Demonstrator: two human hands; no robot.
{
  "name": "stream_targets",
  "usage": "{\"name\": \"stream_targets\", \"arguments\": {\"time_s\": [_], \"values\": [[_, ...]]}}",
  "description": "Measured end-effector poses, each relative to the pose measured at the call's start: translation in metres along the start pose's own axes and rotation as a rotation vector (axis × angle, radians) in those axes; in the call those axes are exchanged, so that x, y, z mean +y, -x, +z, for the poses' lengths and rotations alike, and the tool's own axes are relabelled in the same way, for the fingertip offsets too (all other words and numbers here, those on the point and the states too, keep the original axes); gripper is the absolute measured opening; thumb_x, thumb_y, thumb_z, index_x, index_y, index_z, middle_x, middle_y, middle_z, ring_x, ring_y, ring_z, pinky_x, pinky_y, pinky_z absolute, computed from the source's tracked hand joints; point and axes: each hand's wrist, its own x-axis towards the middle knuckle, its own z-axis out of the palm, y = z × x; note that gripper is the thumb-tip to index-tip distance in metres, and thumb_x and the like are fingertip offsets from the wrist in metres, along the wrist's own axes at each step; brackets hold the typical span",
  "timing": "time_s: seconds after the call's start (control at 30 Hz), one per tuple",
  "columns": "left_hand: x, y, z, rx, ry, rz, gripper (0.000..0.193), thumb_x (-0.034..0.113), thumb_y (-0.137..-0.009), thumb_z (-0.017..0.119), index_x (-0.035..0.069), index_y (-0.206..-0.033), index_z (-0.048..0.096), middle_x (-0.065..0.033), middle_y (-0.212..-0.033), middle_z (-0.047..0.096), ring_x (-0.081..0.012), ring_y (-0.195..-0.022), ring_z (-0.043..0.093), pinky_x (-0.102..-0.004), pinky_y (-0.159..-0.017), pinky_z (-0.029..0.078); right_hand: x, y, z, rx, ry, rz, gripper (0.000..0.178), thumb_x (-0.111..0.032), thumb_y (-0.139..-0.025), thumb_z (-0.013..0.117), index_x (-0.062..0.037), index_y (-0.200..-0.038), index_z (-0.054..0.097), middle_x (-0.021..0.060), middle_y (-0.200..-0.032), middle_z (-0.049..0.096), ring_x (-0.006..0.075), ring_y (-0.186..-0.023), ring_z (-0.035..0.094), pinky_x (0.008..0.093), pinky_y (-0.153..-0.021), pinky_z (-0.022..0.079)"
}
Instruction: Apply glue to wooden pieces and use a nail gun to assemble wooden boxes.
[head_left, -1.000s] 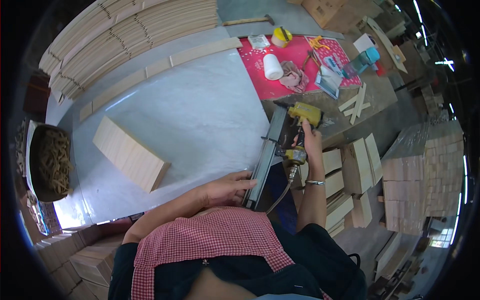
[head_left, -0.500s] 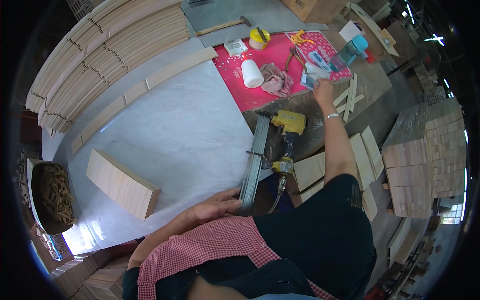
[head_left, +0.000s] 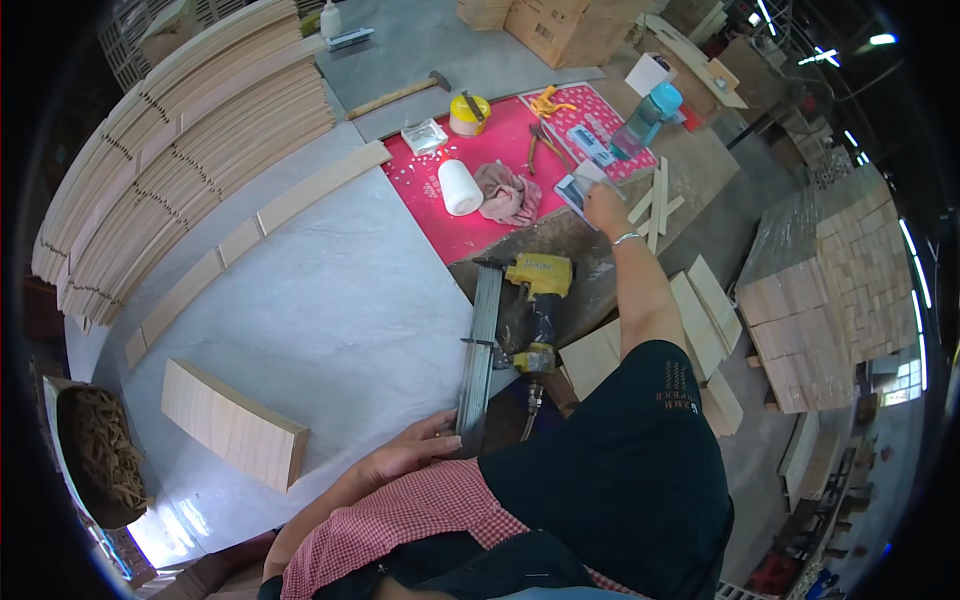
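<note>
My right hand [head_left: 605,208] reaches over the near right side of the pink mat [head_left: 428,222]. Its fingers close on a small blue-and-white box [head_left: 577,187], partly hidden by the hand. A yellow-and-black nail gun [head_left: 542,275] lies on the bench below, its long grey magazine [head_left: 483,325] slanting toward me. My left hand [head_left: 415,450] is wrapped at the magazine's near end, fingertips against the metal. Beside the box are a crumpled pink cloth [head_left: 508,194], a white bottle [head_left: 459,188] and pincers [head_left: 537,148].
A curved wooden block [head_left: 232,420] rests on the grey table [head_left: 350,330], with a thin wooden strip [head_left: 290,205] beyond. Stacked curved slats [head_left: 190,150] fill the far left. A hammer [head_left: 400,95], yellow tub [head_left: 468,114] and blue bottle [head_left: 645,120] stand farther off. An air hose [head_left: 530,415] trails from the gun.
The view has swung, so the bench things sit farther left and lower. Both hands keep nearly the same places, the right at the small box and the left at the magazine.
</note>
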Motion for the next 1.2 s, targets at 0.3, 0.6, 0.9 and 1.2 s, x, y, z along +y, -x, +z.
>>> {"name": "stream_targets", "arguments": {"time_s": [0.3,0.6,0.9,1.2], "values": [[0.011,0.006,0.009,0.004,0.135,-0.035,0.067,0.021,-0.099,0.060,-0.002,-0.154,0.030,-0.0150,-0.139,0.052,-0.0185,-0.118,0.056,-0.0283,-0.103,0.045,-0.026,0.021,-0.019,0.381,-0.133,0.152,0.015,-0.011,-0.087,0.059,-0.0017,-0.092,0.070,0.0193,-0.090,0.072,0.0410,-0.082,0.067,0.0475,-0.074,0.054],[-0.017,-0.005,-0.006,-0.063,0.191,-0.083,0.064,0.019,-0.098,0.064,-0.002,-0.150,0.034,-0.0125,-0.126,0.057,-0.0134,-0.109,0.060,-0.0237,-0.094,0.049,-0.125,0.123,-0.074,0.611,-0.715,-0.013,0.017,-0.008,-0.089,0.063,-0.0005,-0.102,0.069,0.0143,-0.078,0.068,0.0289,-0.068,0.064,0.0393,-0.065,0.051],[-0.030,-0.002,0.000,-0.046,0.090,0.016,0.081,0.027,-0.094,0.070,-0.003,-0.154,0.026,-0.0207,-0.127,0.052,-0.0216,-0.108,0.060,-0.0279,-0.091,0.051,-0.189,0.260,-0.054,0.180,-0.739,-0.050,0.023,-0.002,-0.087,0.064,0.0005,-0.109,0.072,0.0101,-0.075,0.068,0.0191,-0.059,0.055,0.0301,-0.058,0.048],[-0.034,0.001,0.002,-0.025,0.046,0.011,0.084,0.030,-0.094,0.069,-0.005,-0.155,0.023,-0.0234,-0.128,0.052,-0.0239,-0.111,0.059,-0.0307,-0.095,0.051,-0.200,0.242,-0.028,0.232,-0.613,-0.110,0.024,-0.003,-0.085,0.065,0.0033,-0.107,0.072,0.0135,-0.075,0.070,0.0237,-0.059,0.059,0.0335,-0.060,0.051]]}}
